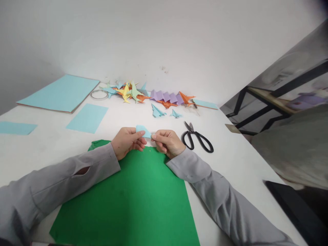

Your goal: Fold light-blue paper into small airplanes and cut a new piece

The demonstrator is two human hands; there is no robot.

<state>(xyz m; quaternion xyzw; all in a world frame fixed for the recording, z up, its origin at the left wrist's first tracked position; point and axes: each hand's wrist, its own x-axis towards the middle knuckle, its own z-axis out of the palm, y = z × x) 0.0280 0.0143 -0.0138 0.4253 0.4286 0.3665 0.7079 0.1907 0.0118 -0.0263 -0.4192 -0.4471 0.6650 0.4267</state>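
Left hand: my left hand (126, 141), thumb and forefinger pinching the left part of the folded blue paper; other fingers curled beneath.
Right hand: my right hand (169, 141), thumb and fingertips pinching the paper's right tip.
Folded blue paper: one small piece (142, 131), held between my two hands, above the far edge of the green sheet.
Green sheet: one, large (125, 201), on the near part of the white table (238, 177), beneath my forearms.
Scissors: one pair, black-handled (196, 136), just right of my right hand, tips pointing far, blades slightly apart.
Small blue folded pieces: two (158, 111), beyond my hands, near the far row.
Far row: a pile of multicoloured folded figures (129, 92); right of it, a purple pleated strip (166, 97).
Tape roll: one (99, 94), left of the pile.
Blue stack: large sheets (60, 92), far left.
Cut blue rectangle: one (87, 118), nearer than the stack.
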